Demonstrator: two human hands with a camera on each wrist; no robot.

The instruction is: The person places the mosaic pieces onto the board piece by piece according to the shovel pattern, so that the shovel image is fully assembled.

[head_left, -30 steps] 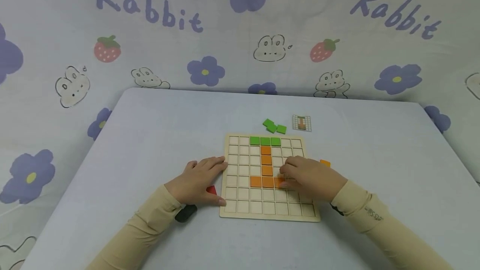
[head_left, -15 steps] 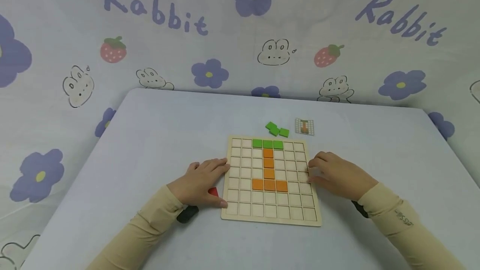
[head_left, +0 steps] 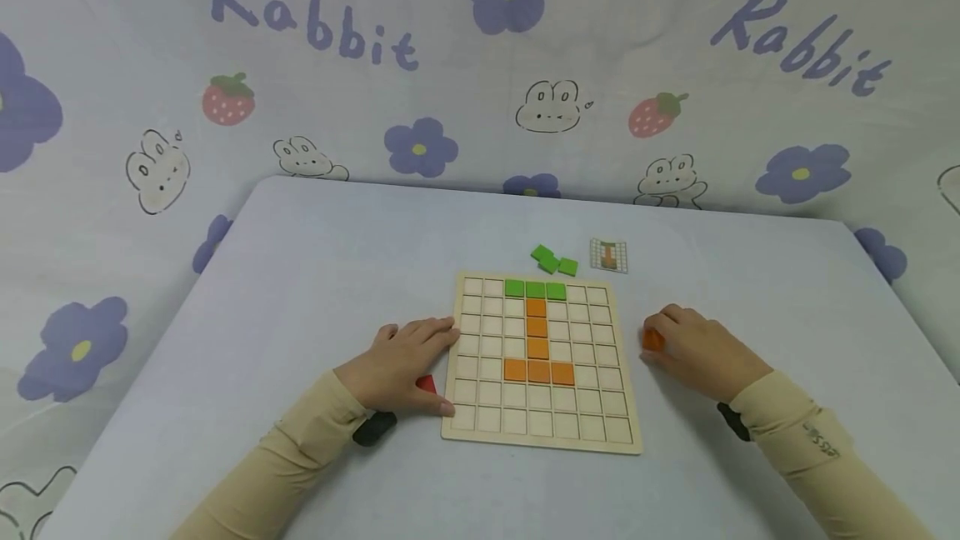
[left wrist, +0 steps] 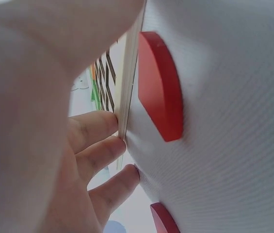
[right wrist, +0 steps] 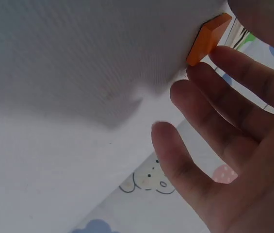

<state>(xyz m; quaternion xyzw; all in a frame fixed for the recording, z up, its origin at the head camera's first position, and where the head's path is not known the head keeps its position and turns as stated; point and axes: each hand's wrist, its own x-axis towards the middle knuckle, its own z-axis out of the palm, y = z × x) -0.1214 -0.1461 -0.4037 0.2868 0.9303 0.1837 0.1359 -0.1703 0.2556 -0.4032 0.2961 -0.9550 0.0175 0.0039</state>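
Note:
My left hand [head_left: 397,367] rests with extended fingers along the left edge of the wooden grid board [head_left: 480,432]. Beside that hand, a red tile [head_left: 427,383] shows partly; in the left wrist view one red tile [left wrist: 157,87] lies close to the board's edge and another [left wrist: 163,218] farther off. To the right of the board, my right hand [head_left: 701,352] pinches an orange tile [head_left: 653,340] between thumb and fingertips, low over the table. In the board's cells, green tiles [head_left: 535,290] form a short row, with orange tiles [head_left: 537,348] in a column and row below.
Several loose green tiles [head_left: 549,263] lie behind the board. Next to them is a small pattern card [head_left: 608,256] with a grid picture. The white table [head_left: 360,248] ends at a patterned cloth backdrop [head_left: 465,65].
My right hand has left the orange tile at the right end of the lower row and moved right, off the board, to another orange tile. My left hand has stayed at the board's edge.

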